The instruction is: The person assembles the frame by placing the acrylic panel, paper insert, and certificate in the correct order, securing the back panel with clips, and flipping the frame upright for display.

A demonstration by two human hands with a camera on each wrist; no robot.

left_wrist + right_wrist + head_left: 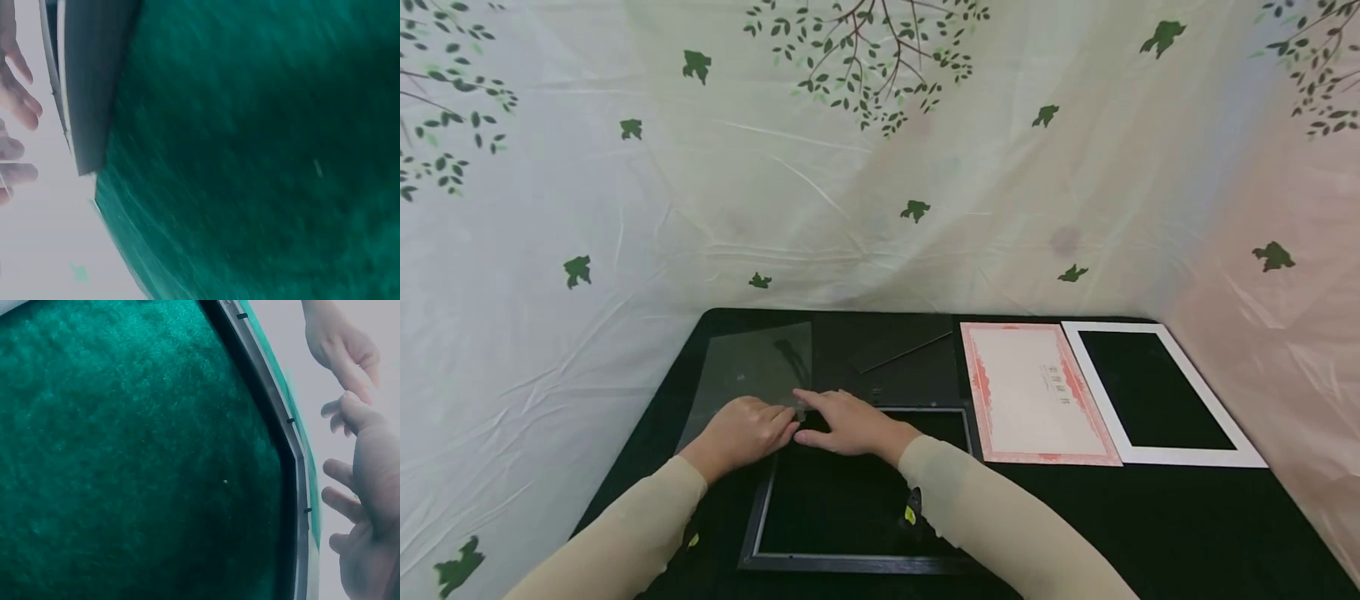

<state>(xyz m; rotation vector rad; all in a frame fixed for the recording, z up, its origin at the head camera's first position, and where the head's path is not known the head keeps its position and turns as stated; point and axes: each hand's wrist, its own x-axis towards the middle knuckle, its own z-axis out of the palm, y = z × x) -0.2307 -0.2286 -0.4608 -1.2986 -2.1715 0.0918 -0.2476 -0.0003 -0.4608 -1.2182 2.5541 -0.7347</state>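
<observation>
My left hand (745,429) has its fingers curled, and thumb and fingertips pinch a small bit of clear film (801,413) at the near right corner of a clear sheet (741,367). Just to the right is my right hand (853,423), thumb and index finger spread apart on either side of that bit. Its fingers are relaxed, with the thumb tip close to the left fingertips in the right wrist view. Below both hands, a dark picture frame (850,564) lies flat, partly covered by the right forearm. The black table cloth shows through its opening.
Behind the frame lies a dark backing board (917,367) with a stand leg. To its right are a pink-bordered certificate (1018,392) and a white mat (1165,457) with a rectangular opening. A leaf-printed curtain (850,183) surrounds the table's back and sides.
</observation>
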